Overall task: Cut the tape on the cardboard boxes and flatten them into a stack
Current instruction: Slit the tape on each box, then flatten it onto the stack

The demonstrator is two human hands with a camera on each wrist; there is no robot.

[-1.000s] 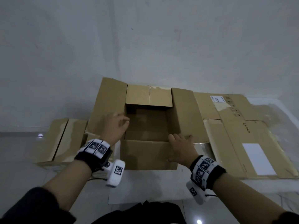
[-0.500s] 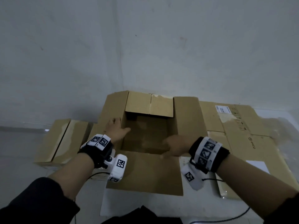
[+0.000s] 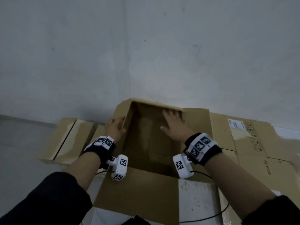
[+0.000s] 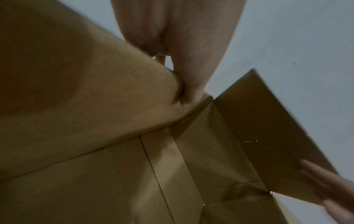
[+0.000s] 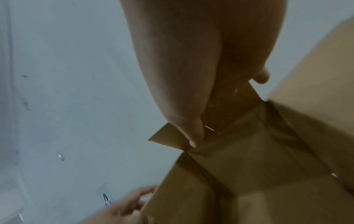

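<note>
A brown open cardboard box (image 3: 146, 189) stands in front of me, its near flap lying toward me. My left hand (image 3: 114, 127) grips the top edge of the box's left wall. In the left wrist view the thumb (image 4: 191, 84) lies on the inner side of the box (image 4: 95, 166) and a finger shows behind the edge. My right hand (image 3: 174, 125) reaches inside, fingers spread and straight against the far wall near its top edge. The right wrist view shows this hand (image 5: 201, 60) on the far flap, above the box's interior (image 5: 249, 166).
Flattened cardboard (image 3: 243, 143) with a white label (image 3: 236, 124) lies on the floor to the right. A closed taped box (image 3: 65, 140) sits to the left. A grey wall (image 3: 146, 46) rises right behind. A black cable (image 3: 211, 216) runs over a white sheet (image 3: 198, 200).
My right hand has moved from the box's near edge into the box and up to the far wall. The left hand stays on the left wall. The box fills more of the view.
</note>
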